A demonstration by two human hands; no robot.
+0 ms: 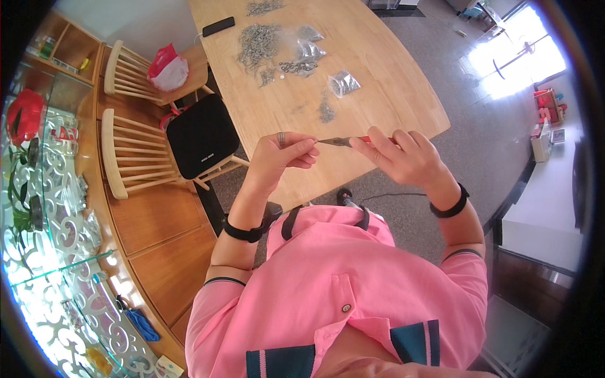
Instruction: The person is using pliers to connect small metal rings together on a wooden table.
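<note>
Over the near end of the wooden table, my right hand (403,156) is closed round a pair of pliers (341,142) with red handles. The pliers' dark jaws point left, toward my left hand (283,156). My left fingers are pinched together beside the jaw tips, and whatever they hold is too small to make out. Beyond my hands lies a small scatter of tiny metal pieces (326,110). A clear plastic bag of small metal parts (344,84) lies just past it.
Farther along the wooden table (391,82) are a big heap of small metal parts (259,45), more clear bags (310,49), dark metal links (297,67) and a black phone (218,26). Wooden chairs (145,157) stand at the left, one with a black cushion (203,135), another bearing a red-and-white bag (169,68).
</note>
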